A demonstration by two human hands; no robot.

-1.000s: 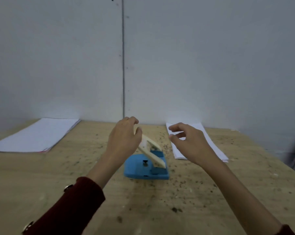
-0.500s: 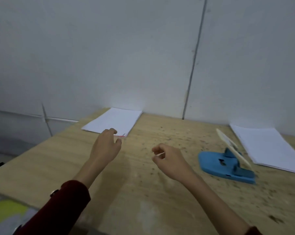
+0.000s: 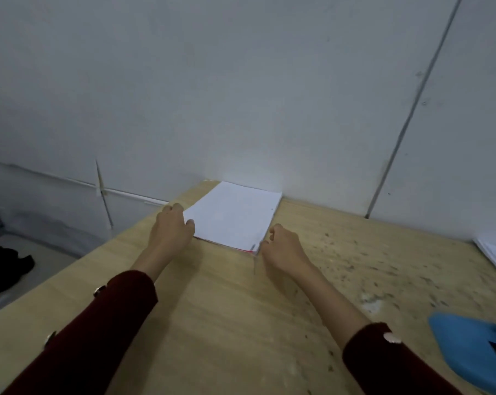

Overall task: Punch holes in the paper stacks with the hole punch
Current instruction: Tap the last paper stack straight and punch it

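A white paper stack [image 3: 235, 216] with a thin red edge at its bottom lies on the wooden table [image 3: 218, 309] against the wall. My left hand [image 3: 171, 228] touches its near left corner, thumb on the top sheet. My right hand [image 3: 282, 245] is at the near right corner, fingers curled against the edge of the stack. I cannot tell whether either hand has gripped any sheets. The blue hole punch [image 3: 474, 349] sits at the lower right, partly cut off by the frame.
A second white paper stack [image 3: 494, 255] shows at the right edge. Dark specks litter the table's right half. The table's left edge drops to a grey floor with a black object [image 3: 6, 263]. A grey wall stands right behind the table.
My view has swung left, so the punch moved from the centre to the lower right. Both hands left the punch and travelled to the left paper stack, now touching its near corners.
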